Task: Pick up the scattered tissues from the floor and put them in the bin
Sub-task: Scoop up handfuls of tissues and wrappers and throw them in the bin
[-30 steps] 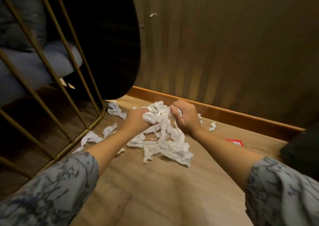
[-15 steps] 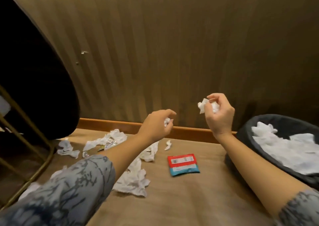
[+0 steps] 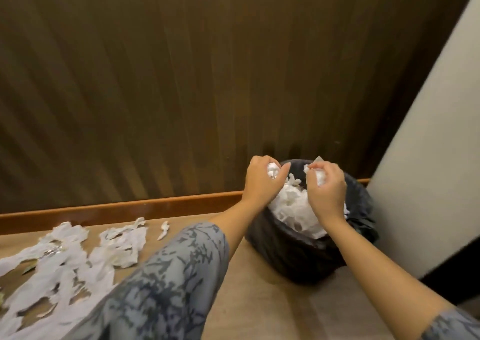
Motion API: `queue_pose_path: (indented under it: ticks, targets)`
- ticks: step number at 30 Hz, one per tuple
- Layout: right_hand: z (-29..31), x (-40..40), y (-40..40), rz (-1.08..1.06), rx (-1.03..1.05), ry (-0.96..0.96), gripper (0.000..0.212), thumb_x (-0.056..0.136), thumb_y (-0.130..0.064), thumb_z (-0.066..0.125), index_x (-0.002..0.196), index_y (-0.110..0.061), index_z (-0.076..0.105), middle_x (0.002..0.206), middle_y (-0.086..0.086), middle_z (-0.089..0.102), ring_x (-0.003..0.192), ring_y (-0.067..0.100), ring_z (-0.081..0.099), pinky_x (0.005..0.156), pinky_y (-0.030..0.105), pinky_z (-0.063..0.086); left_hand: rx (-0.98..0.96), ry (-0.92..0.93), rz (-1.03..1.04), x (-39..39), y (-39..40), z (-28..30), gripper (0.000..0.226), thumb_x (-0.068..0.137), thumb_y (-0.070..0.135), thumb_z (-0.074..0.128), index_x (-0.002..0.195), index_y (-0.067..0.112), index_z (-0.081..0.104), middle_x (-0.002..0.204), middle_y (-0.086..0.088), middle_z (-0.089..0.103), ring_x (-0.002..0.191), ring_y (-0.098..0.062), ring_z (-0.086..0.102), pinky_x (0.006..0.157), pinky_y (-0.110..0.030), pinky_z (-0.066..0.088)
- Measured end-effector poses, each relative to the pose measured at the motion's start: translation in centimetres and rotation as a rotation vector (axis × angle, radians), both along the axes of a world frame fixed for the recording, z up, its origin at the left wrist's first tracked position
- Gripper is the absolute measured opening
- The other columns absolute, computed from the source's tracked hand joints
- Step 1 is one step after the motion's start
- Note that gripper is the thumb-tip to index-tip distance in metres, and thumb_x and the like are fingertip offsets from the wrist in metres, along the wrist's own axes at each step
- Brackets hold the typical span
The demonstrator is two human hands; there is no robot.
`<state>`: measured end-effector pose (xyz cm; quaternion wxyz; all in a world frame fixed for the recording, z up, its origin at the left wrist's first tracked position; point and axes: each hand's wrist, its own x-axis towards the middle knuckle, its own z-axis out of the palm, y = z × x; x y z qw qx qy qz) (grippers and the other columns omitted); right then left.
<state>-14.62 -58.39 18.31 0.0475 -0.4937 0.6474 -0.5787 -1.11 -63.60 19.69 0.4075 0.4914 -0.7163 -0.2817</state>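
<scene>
We have swung from the floor pile to the bin [image 3: 298, 259], already heaped white. Above it, our left hand [image 3: 262, 183] and right hand [image 3: 327, 191] each clutch a tissue wad [image 3: 272, 171], ready to drop. Many scattered tissues [image 3: 78, 256] remain left of the bin.

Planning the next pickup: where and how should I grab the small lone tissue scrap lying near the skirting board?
Pinch the small tissue scrap at its narrow middle, coming straight down from above. It lies flat on the floor, thin and elongated, apart from the bigger torn sheets, so a fingertip pinch should lift it alone.
</scene>
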Motion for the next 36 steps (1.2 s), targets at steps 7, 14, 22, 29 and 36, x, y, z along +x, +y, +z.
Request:
queue_pose_path:
  ticks: [7,14,22,29,36]
  targets:
    - [-1.4,-3.9,0.6,-0.107,0.493,0.129,0.028,0.099,-0.022,0.039,0.114,-0.021,0.063,0.132,0.007,0.056,0.138,0.029,0.028,0.115,0.054,-0.005,0.299,-0.273,-0.233,-4.2,0.1,-2.6,0.050,0.100,0.036,0.038,0.146,0.018,0.031,0.155,-0.006,0.028,0.145,-0.029,0.018,0.118,-0.051,0.009]
    - [0.8,2.9,-0.4,-0.055,0.087,0.189,0.021,0.086,-0.008,0.053,0.096,-0.024,0.063,0.103,-0.005,0.064,0.110,0.016,0.051,0.109,0.042,0.019,0.062,-0.147,-0.162,7.2,0.3,-1.2,0.029,0.092,0.015,0.056,0.120,0.020,0.058,0.122,0.003,0.059,0.113,-0.009,0.053,0.093,-0.020,0.042]
    - [0.0,21.6,-2.8,0.605,0.138,0.307,0.018,0.091,-0.022,0.062,0.108,-0.027,0.059,0.090,-0.010,0.064,0.085,0.007,0.061,0.081,0.034,0.056,0.160,-0.494,-0.070,32.1,1.5,-2.3,0.015,0.091,0.021,0.060,0.105,0.023,0.065,0.098,0.008,0.067,0.089,-0.004,0.062,0.080,-0.022,0.054]
    - [-3.2,40.2,-4.5,1.107,0.639,0.609,0.036,0.092,-0.026,0.060,0.127,-0.023,0.053,0.116,0.000,0.064,0.096,0.013,0.059,0.086,0.032,0.053,0.297,-0.437,0.225,51.6,4.6,-7.8,0.011,0.090,0.021,0.061,0.098,0.021,0.068,0.088,0.007,0.065,0.077,-0.009,0.060,0.069,-0.022,0.050]
    - [-12.0,53.0,-2.3,1.083,0.802,0.393,0.039,0.092,-0.025,0.058,0.130,-0.019,0.050,0.117,0.007,0.062,0.106,0.022,0.059,0.091,0.033,0.046,0.382,-0.255,0.421,64.7,7.5,-15.6,0.010,0.087,0.006,0.062,0.085,0.016,0.065,0.086,-0.002,0.065,0.070,-0.010,0.057,0.060,-0.015,0.042]
